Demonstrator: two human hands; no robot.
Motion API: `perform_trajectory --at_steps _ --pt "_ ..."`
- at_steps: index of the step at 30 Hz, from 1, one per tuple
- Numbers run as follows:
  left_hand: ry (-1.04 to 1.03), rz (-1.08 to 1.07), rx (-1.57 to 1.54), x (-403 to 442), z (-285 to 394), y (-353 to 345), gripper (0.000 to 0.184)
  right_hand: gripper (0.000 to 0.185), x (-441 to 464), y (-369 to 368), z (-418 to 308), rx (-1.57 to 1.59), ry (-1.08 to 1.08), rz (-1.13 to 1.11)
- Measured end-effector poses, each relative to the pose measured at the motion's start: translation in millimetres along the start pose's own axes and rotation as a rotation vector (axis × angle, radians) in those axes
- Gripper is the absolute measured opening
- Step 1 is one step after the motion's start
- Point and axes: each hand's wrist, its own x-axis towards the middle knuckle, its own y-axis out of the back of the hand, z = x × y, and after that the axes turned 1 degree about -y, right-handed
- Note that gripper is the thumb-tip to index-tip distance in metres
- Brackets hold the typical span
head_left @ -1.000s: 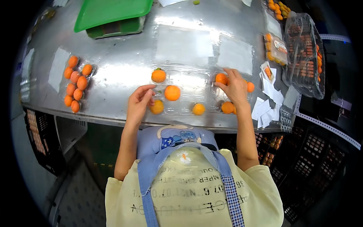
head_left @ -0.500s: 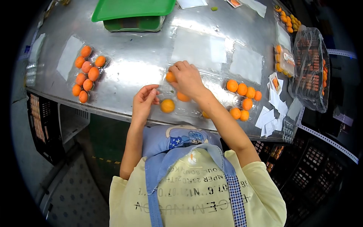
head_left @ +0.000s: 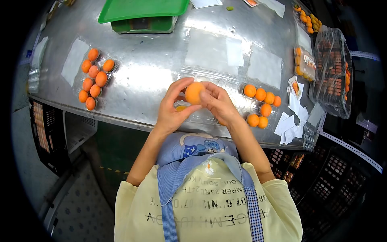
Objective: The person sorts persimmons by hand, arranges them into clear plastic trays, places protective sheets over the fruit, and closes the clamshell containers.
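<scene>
An orange fruit (head_left: 195,93) is held up between both hands over the near middle of the metal table. My left hand (head_left: 174,105) has its fingers around the fruit's left side, and my right hand (head_left: 217,101) grips it from the right. Below them lies a clear plastic tray (head_left: 205,117), mostly covered by the hands, with part of another orange fruit (head_left: 181,108) showing. Right of my right hand, a second clear tray holds several orange fruits (head_left: 260,94). At the left, a filled clear tray has several redder fruits (head_left: 101,78).
A green tray (head_left: 141,10) sits on a green box at the back. Flat clear lids (head_left: 209,52) lie beyond the hands. To the right are a labelled pack of fruit (head_left: 307,64), loose white papers (head_left: 287,128) and a plastic-wrapped crate (head_left: 331,72). Black crates (head_left: 48,137) stand below the table.
My right hand moved left from the right tray to the middle one and took hold of a fruit. Both hands have come together around it, raised above the tray. The camera view has shifted.
</scene>
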Motion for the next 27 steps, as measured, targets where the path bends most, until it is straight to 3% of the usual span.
perform_trajectory --at_steps 3,6,16,19,21,25,27 --pt "-0.008 -0.013 0.035 -3 -4 -1 0.066 0.051 -4 0 6 -0.034 0.054 0.018" --pt "-0.048 0.040 0.061 -6 -2 -4 0.058 0.051 -10 -2 4 -0.337 0.131 0.098" --pt "-0.205 0.050 0.268 -9 -5 -6 0.053 0.052 -16 -4 16 -0.332 0.089 0.122" --pt "-0.223 -0.033 0.364 -9 -4 -5 0.058 0.056 -19 -2 15 -0.343 0.114 0.156" --pt "-0.082 0.004 0.287 -10 6 -10 0.064 0.054 -26 10 16 -0.355 0.144 0.201" --pt "0.153 0.010 0.119 -17 -5 -6 0.073 0.054 -55 61 13 -0.734 0.227 0.511" --pt "0.174 0.022 0.102 -18 -15 -1 0.056 0.053 -68 90 14 -1.002 0.346 0.670"
